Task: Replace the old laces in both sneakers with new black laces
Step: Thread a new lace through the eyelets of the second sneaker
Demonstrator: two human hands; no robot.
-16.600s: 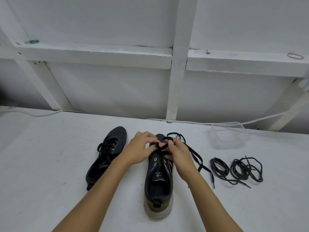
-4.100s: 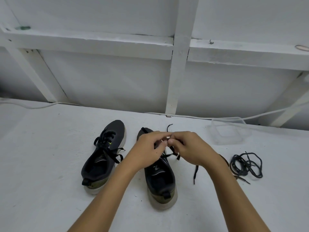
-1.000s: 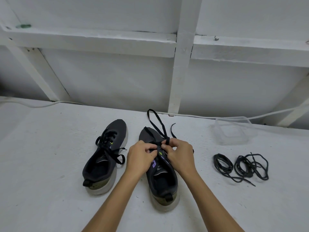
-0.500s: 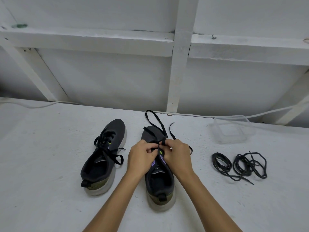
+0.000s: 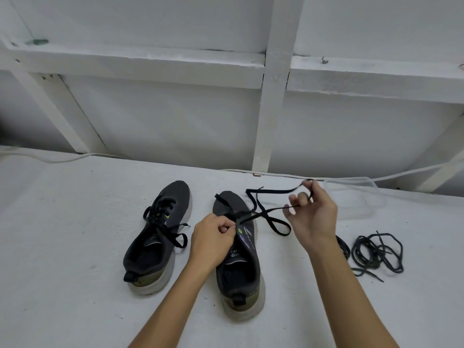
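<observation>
two dark grey sneakers sit side by side on a white surface point(image 5: 62, 247), toes pointing away from the viewer, heels toward the viewer. the left sneaker point(image 5: 158, 237) is already threaded with a black lace whose loose ends drape over its right side. the right sneaker point(image 5: 238, 259) lies between the person's two forearms. the left hand point(image 5: 213, 239) rests on the middle of the right sneaker, its fingers curled and pinching the black lace point(image 5: 266, 212) right at the eyelets on the tongue. from that pinch the lace runs up and to the right, off the shoe, to the right hand point(image 5: 313, 217), which is raised above the surface, to the right of the shoe's toe and well apart from the left hand. the right hand's fingers are curled around the lace, gripping it, with one strand stretched between the two hands and another part looping down to the surface beside the shoe before rising to the fingers. further right, partly hidden behind the right wrist, a pile of tangled dark laces point(image 5: 376, 252) lies on the surface, apart from both shoes. a clear plastic container point(image 5: 356, 194) sits behind the right hand, near the white wall point(image 5: 175, 121).
</observation>
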